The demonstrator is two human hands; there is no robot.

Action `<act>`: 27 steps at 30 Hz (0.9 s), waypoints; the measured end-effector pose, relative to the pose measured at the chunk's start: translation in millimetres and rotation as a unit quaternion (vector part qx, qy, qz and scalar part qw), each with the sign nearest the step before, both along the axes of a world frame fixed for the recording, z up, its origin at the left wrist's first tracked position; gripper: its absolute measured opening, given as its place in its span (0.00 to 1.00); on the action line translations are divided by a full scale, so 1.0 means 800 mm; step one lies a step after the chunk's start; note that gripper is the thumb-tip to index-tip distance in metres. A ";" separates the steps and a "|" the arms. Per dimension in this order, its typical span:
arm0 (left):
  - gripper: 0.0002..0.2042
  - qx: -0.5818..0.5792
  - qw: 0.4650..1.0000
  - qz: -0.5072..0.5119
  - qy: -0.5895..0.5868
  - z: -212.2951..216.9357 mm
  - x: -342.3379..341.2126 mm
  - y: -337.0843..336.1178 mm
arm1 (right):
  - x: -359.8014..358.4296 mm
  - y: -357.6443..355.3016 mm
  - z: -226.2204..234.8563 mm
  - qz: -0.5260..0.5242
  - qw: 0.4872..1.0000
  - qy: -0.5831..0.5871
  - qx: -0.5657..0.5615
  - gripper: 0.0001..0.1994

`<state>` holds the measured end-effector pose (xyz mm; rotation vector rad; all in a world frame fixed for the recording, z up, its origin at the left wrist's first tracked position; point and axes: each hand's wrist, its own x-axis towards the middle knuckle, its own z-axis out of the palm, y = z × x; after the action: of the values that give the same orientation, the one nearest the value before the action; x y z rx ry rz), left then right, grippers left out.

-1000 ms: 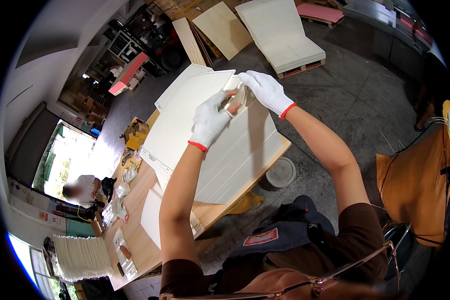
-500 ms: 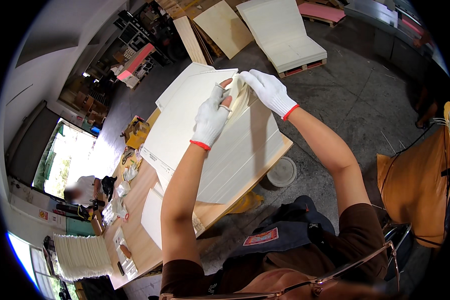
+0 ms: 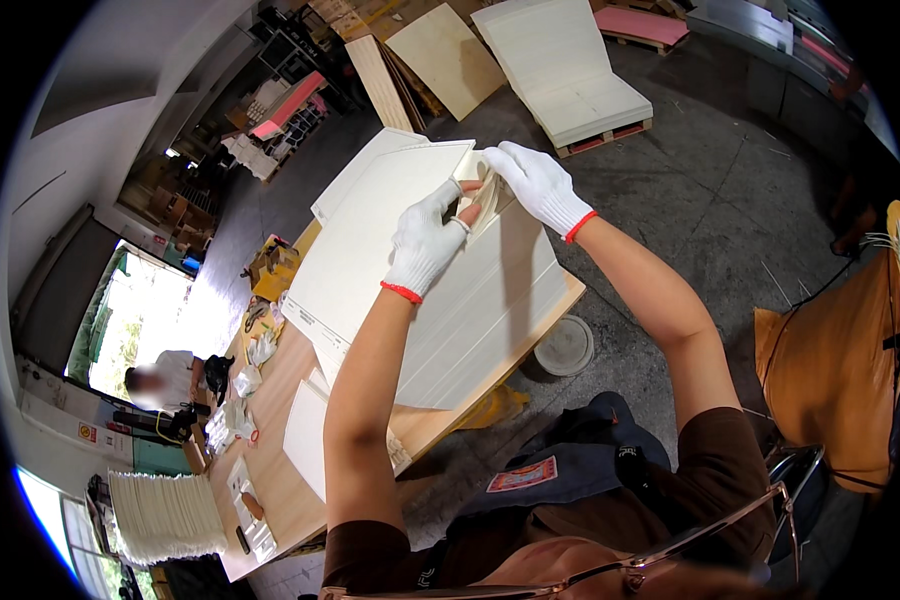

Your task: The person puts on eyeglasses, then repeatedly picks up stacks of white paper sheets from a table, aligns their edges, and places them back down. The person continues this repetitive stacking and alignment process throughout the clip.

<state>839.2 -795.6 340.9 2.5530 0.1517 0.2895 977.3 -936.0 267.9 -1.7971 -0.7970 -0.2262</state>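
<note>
A stack of large white sheets (image 3: 380, 225) lies over the table (image 3: 275, 410), with several layers fanned at its far right corner. My left hand (image 3: 428, 243), in a white knitted glove with bare thumb and fingertip showing, is closed on the curled edges of the sheets at that corner. Just to its right, my gloved right hand (image 3: 535, 185) grips the same corner from the outer side, fingers bent over it; its fingertips are partly hidden. Below both hands, more pale sheets (image 3: 470, 315) spread in stepped layers toward the table's near edge.
A lidded round bucket (image 3: 564, 345) stands on the floor by the table. Bags and a knife-like tool with a brown handle (image 3: 253, 503) lie on the left side. Another person (image 3: 175, 380) is beyond the table. A stacked pallet (image 3: 600, 105) and an orange-brown sack (image 3: 835, 365) stand nearby.
My left hand has shifted slightly right, and its fingers now sit further into the sheet corner. The curled sheets are bent less upright. My right hand has barely moved.
</note>
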 end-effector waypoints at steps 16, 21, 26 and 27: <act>0.17 0.035 0.999 0.003 -0.012 -0.002 0.003 -0.003 | -0.006 -0.004 0.005 0.005 1.000 0.016 0.005 0.27; 0.17 0.026 0.998 -0.010 -0.058 -0.008 0.002 -0.003 | -0.007 -0.007 0.009 0.008 0.999 0.040 0.000 0.29; 0.24 0.099 0.994 0.003 -0.053 -0.006 0.001 -0.003 | -0.023 -0.021 0.035 0.046 0.987 0.156 -0.004 0.31; 0.25 0.135 0.988 0.000 -0.072 -0.011 0.002 0.003 | -0.031 -0.023 0.045 0.060 0.979 0.194 -0.015 0.31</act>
<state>840.4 -792.9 332.0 2.7856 0.0615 0.5260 952.4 -954.7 303.8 -1.7391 -0.6267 0.2126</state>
